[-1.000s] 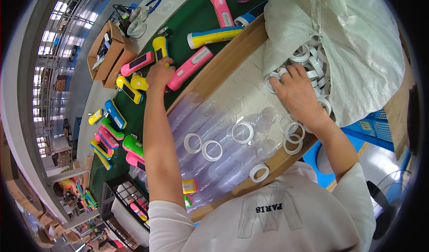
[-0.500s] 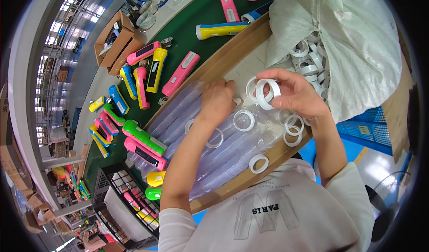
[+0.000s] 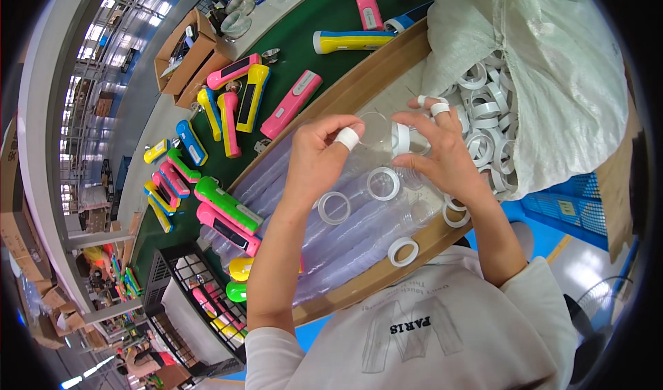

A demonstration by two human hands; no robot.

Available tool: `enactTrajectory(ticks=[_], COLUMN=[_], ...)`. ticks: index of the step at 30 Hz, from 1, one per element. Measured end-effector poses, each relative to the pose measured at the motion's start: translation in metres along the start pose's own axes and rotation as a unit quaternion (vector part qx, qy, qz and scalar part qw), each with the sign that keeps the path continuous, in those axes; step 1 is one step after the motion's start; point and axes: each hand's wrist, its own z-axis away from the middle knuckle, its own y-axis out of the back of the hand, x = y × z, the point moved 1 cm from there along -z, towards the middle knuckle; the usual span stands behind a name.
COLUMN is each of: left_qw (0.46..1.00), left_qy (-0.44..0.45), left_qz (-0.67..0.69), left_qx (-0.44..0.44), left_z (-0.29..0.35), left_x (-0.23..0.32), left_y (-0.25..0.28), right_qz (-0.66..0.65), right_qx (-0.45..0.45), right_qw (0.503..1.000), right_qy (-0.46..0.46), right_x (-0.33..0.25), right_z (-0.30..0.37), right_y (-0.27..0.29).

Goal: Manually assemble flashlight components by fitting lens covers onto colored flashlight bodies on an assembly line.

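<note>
At the far left, from where I'm standing, a black crate (image 3: 160,269) sits against the green counter (image 3: 293,60), and an open cardboard box (image 3: 197,58) stands on the counter's outer edge. Pink, yellow, blue and green flashlights (image 3: 238,98) are scattered between there and the cardboard tray (image 3: 369,76) along the counter's inner edge. Over the tray, the person's left hand (image 3: 319,154), thumb wrapped in white, has its grip pinched on the rim of a clear disc (image 3: 374,133). Stacked clear discs in sleeves (image 3: 331,241) fill the tray below, with loose rings (image 3: 383,183) on top. Just beside, the right hand (image 3: 445,148) grasps a white ring (image 3: 400,140) between thumb and fingers, facing the disc. Farther right, more white rings (image 3: 486,109) lie heaped at the mouth of a woven sack (image 3: 552,113).
</note>
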Motion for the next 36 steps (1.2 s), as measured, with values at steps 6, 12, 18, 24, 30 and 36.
enactTrajectory(ticks=[6, 12, 18, 24, 30, 36], left_qw=[0.988, 0.982, 0.882, 0.93, 0.966, 0.945], left_qy=[0.049, -0.04, 0.01, -0.058, -0.052, -0.128], left_qz=[0.128, -0.182, -0.468, -0.354, 0.229, 0.29], left_qx=[-0.066, 0.038, -0.046, 0.074, 0.106, 0.078], left_z=[-0.003, -0.044, -0.114, -0.104, -0.044, 0.002], left_x=[-0.005, -0.015, -0.098, -0.058, 0.051, 0.055], left_y=[-0.014, 0.005, 0.093, 0.104, 0.069, 0.031], right_qz=[-0.322, -0.491, -0.642, -0.798, -0.857, -0.843], right_qx=[-0.082, -0.086, -0.105, -0.068, -0.088, -0.045], right_qw=[0.941, 0.861, 0.754, 0.564, 0.428, 0.397], right_qy=[-0.069, -0.099, -0.09, -0.203, -0.273, -0.361], right_x=[-0.004, 0.02, 0.013, -0.014, -0.016, -0.036], right_z=[-0.007, -0.003, -0.005, -0.009, -0.008, -0.004], right_y=[0.001, -0.014, -0.011, -0.024, -0.04, -0.047])
